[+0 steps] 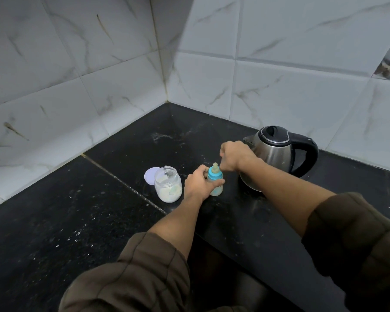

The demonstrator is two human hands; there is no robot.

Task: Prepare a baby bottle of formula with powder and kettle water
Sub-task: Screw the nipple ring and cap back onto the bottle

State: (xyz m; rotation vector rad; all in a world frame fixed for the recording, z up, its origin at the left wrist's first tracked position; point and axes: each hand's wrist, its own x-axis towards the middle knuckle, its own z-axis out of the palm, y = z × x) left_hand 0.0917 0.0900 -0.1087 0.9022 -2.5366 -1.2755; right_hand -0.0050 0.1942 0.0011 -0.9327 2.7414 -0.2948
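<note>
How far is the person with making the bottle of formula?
Nearly finished, it seems. The bottle stands on the counter with its blue cap and teat on and pale contents inside. The left hand grips it; the right hand is closed just above the teat. The powder jar is open, its lid beside it. Closing it remains.

Both hands reach forward: left gripping, right fisted above.

We list a brushed-metal kettle with glossy black plastic lid and handle, a clear jar of white powder, a translucent plastic bottle with blue collar, a glossy speckled black stone counter, and glossy marbled wall tiles.
</note>
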